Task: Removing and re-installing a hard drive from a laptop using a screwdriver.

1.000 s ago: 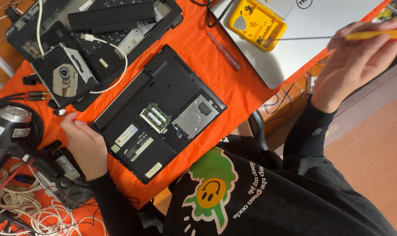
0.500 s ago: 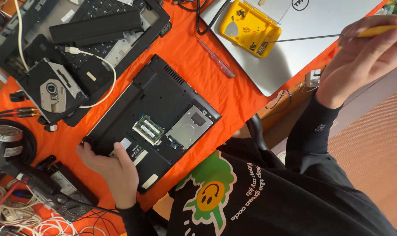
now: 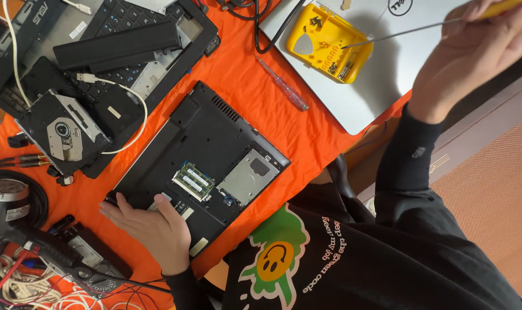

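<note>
Meanwhile the left hand (image 3: 149,229) lies flat, fingers spread, on the near corner of the opened black laptop (image 3: 200,166) on the orange cloth (image 3: 261,109), while the right hand (image 3: 468,51) grips a long screwdriver (image 3: 399,35) whose tip reaches the yellow screw tray (image 3: 329,43).

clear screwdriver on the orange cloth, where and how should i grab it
Take the clear screwdriver around its thicker see-through handle, the lower right end near the silver laptop. It lies flat and slanted on the orange cloth, so come straight down from above, with fingers pinching across its width. Both long sides look free, with the yellow tray farther up.
</note>
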